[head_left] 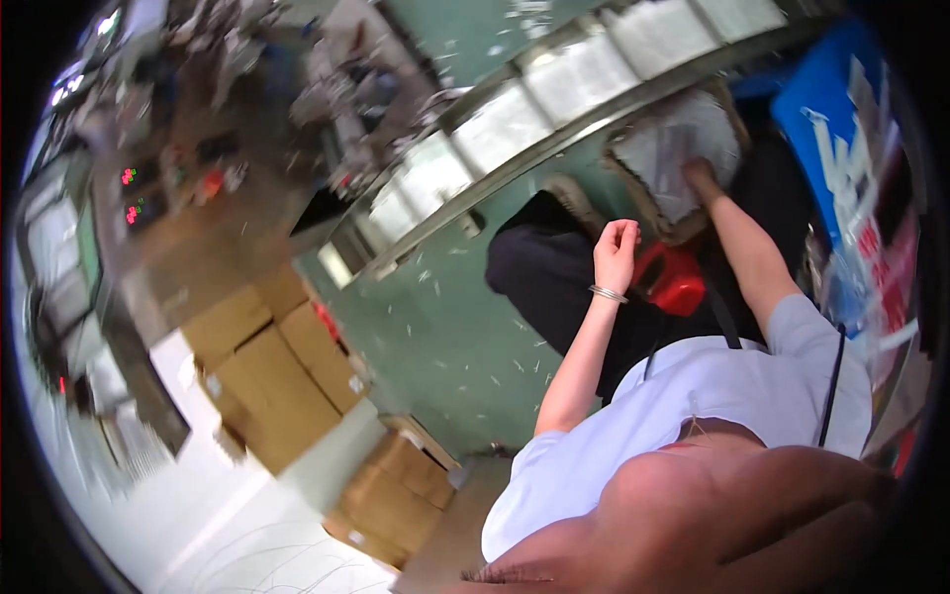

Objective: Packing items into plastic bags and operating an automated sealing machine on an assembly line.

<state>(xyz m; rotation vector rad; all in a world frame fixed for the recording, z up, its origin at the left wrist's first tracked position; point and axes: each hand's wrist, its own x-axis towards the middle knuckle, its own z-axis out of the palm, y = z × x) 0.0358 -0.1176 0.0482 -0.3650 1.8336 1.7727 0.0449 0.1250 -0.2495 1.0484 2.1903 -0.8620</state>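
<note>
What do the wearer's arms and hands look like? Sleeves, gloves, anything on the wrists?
Left hand and right hand: no gloves visible. Short, pale bluish-white sleeves, forearms bare. Thin silvery bangle on the left wrist; right hand too blurred for detail. No cables seen on either forearm.

Pale lavender short-sleeved shirt; dark trousers; silvery bangle on left wrist.

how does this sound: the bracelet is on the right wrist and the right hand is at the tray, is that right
The wrist is wrong: the head view shows the bracelet on the left wrist. The right hand is indeed at the tray.
</note>
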